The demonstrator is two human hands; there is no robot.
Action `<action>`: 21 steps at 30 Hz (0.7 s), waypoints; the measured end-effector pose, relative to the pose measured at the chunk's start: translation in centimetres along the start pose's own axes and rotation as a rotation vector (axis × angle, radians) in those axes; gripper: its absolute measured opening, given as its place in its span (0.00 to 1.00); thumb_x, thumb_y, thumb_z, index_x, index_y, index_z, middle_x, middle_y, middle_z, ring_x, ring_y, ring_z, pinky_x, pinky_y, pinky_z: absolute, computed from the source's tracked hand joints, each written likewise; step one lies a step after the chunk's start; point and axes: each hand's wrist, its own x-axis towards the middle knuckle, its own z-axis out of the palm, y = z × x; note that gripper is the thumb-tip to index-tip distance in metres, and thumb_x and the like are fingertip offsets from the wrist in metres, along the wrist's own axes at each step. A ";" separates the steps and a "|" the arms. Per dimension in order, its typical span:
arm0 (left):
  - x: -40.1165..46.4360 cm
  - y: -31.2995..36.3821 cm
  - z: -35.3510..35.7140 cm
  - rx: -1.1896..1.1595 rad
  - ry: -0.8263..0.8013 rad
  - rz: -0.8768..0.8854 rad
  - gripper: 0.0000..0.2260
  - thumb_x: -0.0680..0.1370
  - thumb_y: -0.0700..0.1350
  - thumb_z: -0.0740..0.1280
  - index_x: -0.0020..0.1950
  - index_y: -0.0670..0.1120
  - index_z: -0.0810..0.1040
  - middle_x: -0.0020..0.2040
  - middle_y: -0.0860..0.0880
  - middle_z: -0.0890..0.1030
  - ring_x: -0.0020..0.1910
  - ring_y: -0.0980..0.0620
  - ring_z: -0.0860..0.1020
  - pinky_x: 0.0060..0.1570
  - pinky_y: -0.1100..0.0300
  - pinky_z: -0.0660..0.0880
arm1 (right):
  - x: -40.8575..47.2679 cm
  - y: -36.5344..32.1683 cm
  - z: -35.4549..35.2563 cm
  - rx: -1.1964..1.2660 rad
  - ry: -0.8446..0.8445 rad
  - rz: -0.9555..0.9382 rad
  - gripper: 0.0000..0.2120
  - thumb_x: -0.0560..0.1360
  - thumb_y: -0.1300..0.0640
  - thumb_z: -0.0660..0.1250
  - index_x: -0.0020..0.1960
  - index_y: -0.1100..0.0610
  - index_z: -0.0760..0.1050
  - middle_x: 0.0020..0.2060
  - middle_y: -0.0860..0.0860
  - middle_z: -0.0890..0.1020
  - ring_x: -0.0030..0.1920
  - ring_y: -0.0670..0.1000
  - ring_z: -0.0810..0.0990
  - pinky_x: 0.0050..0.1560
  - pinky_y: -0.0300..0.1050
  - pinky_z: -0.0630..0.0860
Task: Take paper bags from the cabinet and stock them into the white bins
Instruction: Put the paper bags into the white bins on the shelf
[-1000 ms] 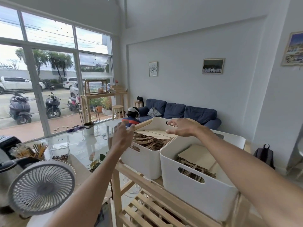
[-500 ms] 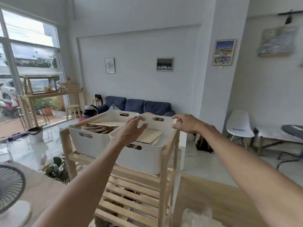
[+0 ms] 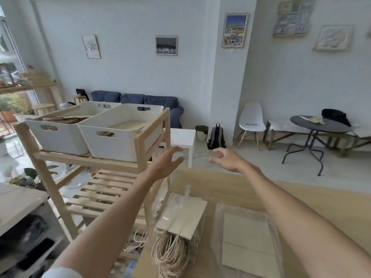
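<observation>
On the wooden bench [image 3: 301, 199] below your empty, spread-fingered left hand [image 3: 166, 161] and right hand [image 3: 226, 159]: flat white twine-handled paper bag stack [image 3: 182, 219], light, floppy, probably slippery wrapped. Pinch both edges, not handles.

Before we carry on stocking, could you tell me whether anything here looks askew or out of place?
Mostly tidy. The bundle of handled paper bags lies at the wooden counter's left edge, its twine handles spilling in a loose tangle. Both white bins sit square.
</observation>
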 end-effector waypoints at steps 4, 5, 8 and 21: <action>-4.1 -2.1 3.2 -0.070 -0.098 -0.162 0.21 0.81 0.56 0.63 0.72 0.48 0.70 0.72 0.46 0.73 0.69 0.45 0.72 0.66 0.45 0.72 | -2.4 3.4 4.1 0.097 -0.062 0.083 0.34 0.78 0.41 0.68 0.78 0.56 0.66 0.74 0.57 0.71 0.71 0.56 0.73 0.66 0.47 0.69; -5.0 -2.8 3.7 -0.091 -0.114 -0.209 0.22 0.81 0.56 0.63 0.73 0.47 0.70 0.72 0.45 0.73 0.69 0.44 0.73 0.66 0.45 0.72 | -2.8 4.0 5.3 0.112 -0.082 0.106 0.34 0.78 0.40 0.68 0.78 0.56 0.66 0.74 0.56 0.71 0.72 0.56 0.72 0.68 0.47 0.69; -7.4 -4.6 5.2 -0.161 -0.137 -0.330 0.24 0.82 0.55 0.62 0.73 0.42 0.68 0.71 0.42 0.74 0.68 0.43 0.73 0.67 0.44 0.70 | -3.2 5.4 9.3 0.237 -0.179 0.230 0.31 0.79 0.44 0.68 0.74 0.62 0.69 0.66 0.58 0.78 0.58 0.55 0.80 0.64 0.51 0.77; -10.4 -10.9 10.6 -0.642 -0.417 -0.695 0.23 0.78 0.67 0.58 0.58 0.49 0.73 0.50 0.47 0.75 0.49 0.49 0.76 0.50 0.56 0.72 | -3.8 6.6 19.3 0.526 -0.471 0.597 0.26 0.80 0.44 0.65 0.72 0.58 0.70 0.64 0.59 0.79 0.54 0.57 0.80 0.48 0.47 0.78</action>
